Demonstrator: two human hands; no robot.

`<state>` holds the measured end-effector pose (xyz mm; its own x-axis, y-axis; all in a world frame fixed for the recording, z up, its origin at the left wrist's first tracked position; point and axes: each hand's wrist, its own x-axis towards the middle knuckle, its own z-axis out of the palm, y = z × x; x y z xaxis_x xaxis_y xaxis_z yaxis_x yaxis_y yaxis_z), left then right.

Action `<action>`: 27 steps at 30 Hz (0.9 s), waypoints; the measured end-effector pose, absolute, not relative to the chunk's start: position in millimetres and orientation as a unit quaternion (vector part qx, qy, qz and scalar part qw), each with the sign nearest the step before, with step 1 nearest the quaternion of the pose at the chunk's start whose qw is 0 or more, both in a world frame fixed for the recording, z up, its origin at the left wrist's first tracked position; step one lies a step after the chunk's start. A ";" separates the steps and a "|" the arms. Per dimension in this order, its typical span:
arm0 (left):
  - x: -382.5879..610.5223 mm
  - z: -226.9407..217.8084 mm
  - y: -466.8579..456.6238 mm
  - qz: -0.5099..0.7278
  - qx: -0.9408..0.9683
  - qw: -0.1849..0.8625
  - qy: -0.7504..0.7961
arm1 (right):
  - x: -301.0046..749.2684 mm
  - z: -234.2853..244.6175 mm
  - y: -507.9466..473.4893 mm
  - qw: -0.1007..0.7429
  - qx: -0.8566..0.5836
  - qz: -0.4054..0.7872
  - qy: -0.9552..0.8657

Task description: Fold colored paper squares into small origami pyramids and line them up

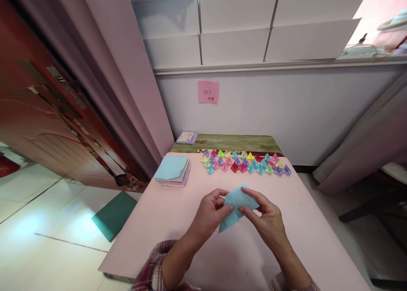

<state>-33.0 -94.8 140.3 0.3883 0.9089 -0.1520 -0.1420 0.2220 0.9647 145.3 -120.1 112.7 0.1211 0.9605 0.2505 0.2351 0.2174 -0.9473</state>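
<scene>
Between my hands is a light blue sheet of origami paper [237,200], partly folded, with a pointed flap hanging at its lower left. My left hand [212,210] pinches its left edge, thumb on the near face. On the other side my right hand [265,212] grips the paper with the thumb low and the index finger along the top edge. Both hands are over the pink tabletop [178,223]. Beyond them, several rows of small folded paper pieces [243,163] in many colours stand near the far edge.
At the back left lies a stack of coloured square paper [173,170], light blue on top. A small printed packet [187,137] rests on the green wood-look surface [232,141] by the wall. A pink note [208,92] is stuck there. A green mat [114,214] lies on the floor.
</scene>
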 end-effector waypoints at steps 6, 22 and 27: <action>-34.4 151.0 -97.0 0.392 0.548 0.621 0.400 | 147.0 113.4 -119.7 0.493 -0.559 0.336 -0.576; -34.0 145.4 -93.5 0.375 0.653 0.467 0.463 | 146.3 115.4 -110.8 0.488 -0.566 0.343 -0.569; -38.2 130.9 -85.5 0.365 0.513 0.645 0.433 | 142.4 119.0 -109.1 0.545 -0.534 0.506 -0.403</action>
